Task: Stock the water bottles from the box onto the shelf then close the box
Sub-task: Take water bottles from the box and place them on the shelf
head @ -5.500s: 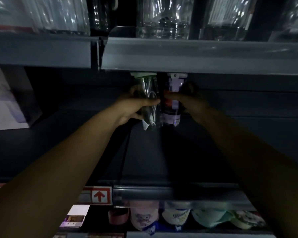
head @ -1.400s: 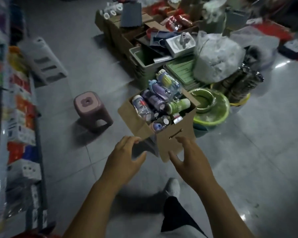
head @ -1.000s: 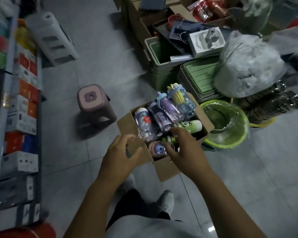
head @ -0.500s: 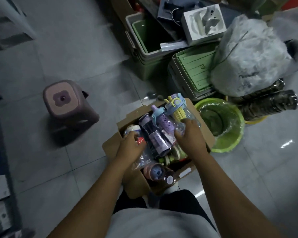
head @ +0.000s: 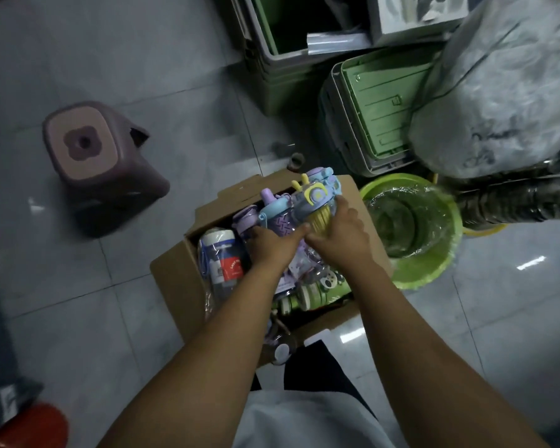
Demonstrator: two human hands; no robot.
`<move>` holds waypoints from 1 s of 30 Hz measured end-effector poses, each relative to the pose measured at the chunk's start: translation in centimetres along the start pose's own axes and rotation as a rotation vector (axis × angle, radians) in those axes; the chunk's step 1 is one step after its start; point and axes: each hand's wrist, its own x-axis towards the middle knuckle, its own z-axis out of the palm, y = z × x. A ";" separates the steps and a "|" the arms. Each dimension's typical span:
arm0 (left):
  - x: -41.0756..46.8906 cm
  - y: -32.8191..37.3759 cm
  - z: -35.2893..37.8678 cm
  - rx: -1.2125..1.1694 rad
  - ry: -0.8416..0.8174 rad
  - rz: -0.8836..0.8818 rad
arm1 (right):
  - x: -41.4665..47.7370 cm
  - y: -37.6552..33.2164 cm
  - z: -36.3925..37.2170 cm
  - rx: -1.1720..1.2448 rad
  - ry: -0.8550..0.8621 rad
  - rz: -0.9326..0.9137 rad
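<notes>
The clear plastic water bottle with the yellow-and-blue cartoon lid (head: 317,202) lies at the far end of the open brown cardboard box (head: 175,273), its long axis running away from me, lid outermost. My right hand (head: 340,234) is nearer to it, fingers curled over its body just below the lid. Beside it, touching, lies the purple bottle with the light-blue lid (head: 277,218); my left hand (head: 272,245) closes around that one's body, though in this dim light I think rather than know the grip is full. More bottles fill the box. The box sits on the grey tiled floor (head: 78,318), beside a green plastic basin (head: 414,231).
</notes>
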 end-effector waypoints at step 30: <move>-5.9 1.6 -9.1 -0.440 -0.332 0.004 | -7.1 1.4 -5.3 0.951 -0.234 0.070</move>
